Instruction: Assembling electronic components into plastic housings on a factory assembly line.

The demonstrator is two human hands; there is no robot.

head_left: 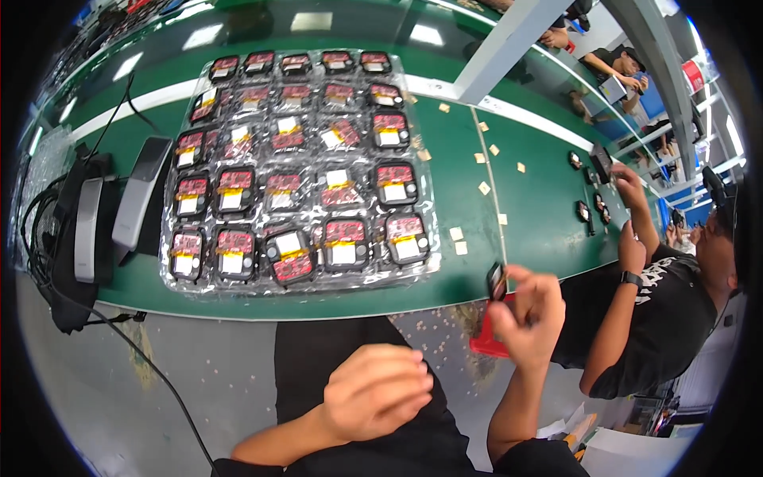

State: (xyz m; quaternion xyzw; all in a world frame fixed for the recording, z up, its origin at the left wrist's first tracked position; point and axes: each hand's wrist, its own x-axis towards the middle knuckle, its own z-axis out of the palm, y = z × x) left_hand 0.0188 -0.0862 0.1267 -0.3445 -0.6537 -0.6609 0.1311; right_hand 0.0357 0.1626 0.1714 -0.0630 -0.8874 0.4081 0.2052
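My left hand [377,391] hovers over my lap, in front of the table edge. Its fingers are loosely bent and slightly apart, with nothing seen in them; the palm is hidden. At the table's front edge, my right hand [528,318] has thumb and index finger at opposite ends of a small black-framed device [497,282], which is seen almost edge-on. Left of it lies a clear plastic tray [306,291] with rows of black cases. Each case, such as the nearest right one [407,238], holds a red circuit board, a white block and yellow tape.
Small pale squares [484,188] are scattered on the green table [457,274]. Grey-and-black devices [141,193] and cables [127,318] crowd the left side. A red stool [486,338] stands below the edge. A co-worker [660,326] sits at right, near several black devices [584,211].
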